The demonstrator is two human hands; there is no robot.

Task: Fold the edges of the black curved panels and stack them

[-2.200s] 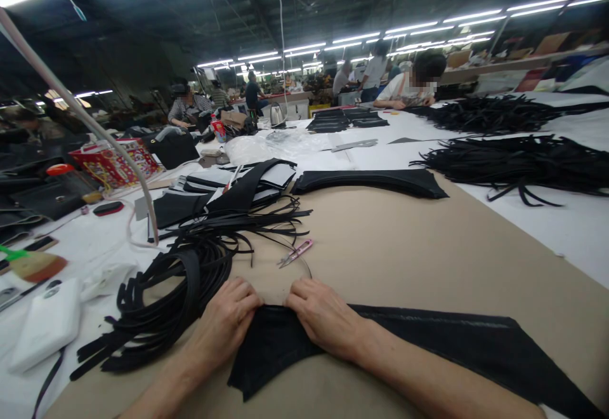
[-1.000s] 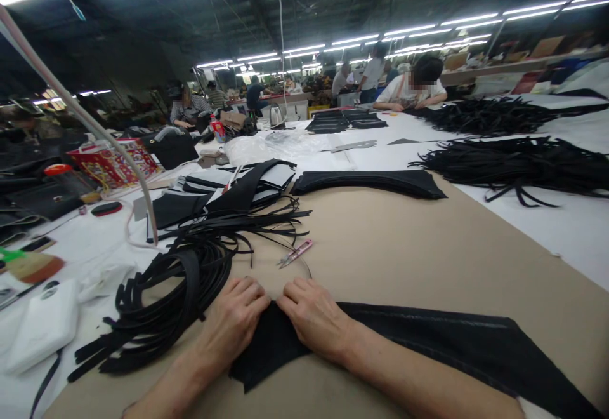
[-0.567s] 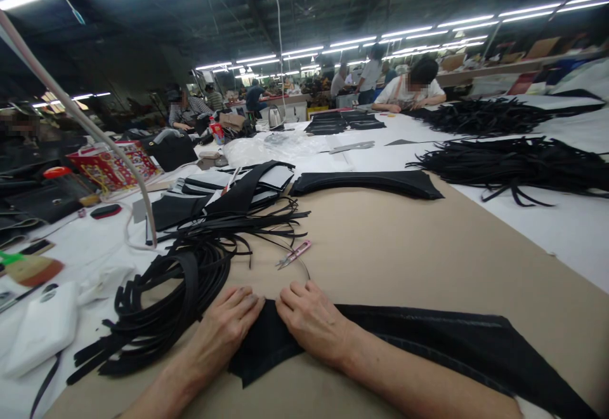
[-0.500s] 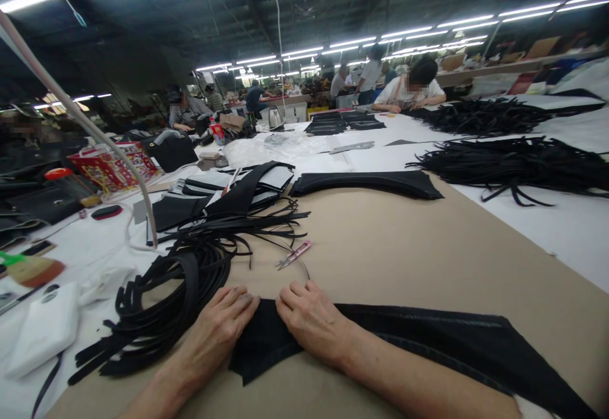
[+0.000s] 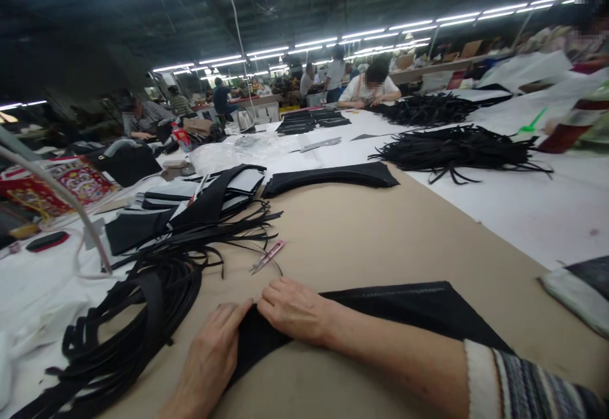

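Observation:
A long, curved black panel [image 5: 394, 305] of leather-like material lies on the tan board in front of me, with a pale line along its far edge. My right hand [image 5: 292, 310] is closed on that edge, fingers curled over it. Close on its left, my left hand [image 5: 214, 343] grips the panel's left end, its fingertips almost meeting the right hand's. What is under the fingers is hidden. A thin dark strand shows just beyond the right hand, beside pink-handled thread snips [image 5: 269, 256] lying on the board.
Left of my hands lies a coiled bundle of black strips [image 5: 157, 317]. Behind it are stacked black and grey pieces [image 5: 204, 200]. A stack of curved black panels [image 5: 333, 179] rests at the board's far edge. More black strips [image 5: 457, 149] are heaped right. A co-worker [image 5: 368, 86] sits across.
The view has turned to the right, so the scene shifts left and a bottle and a folded cloth-like item appear at right. My hands are closer together along the panel's edge.

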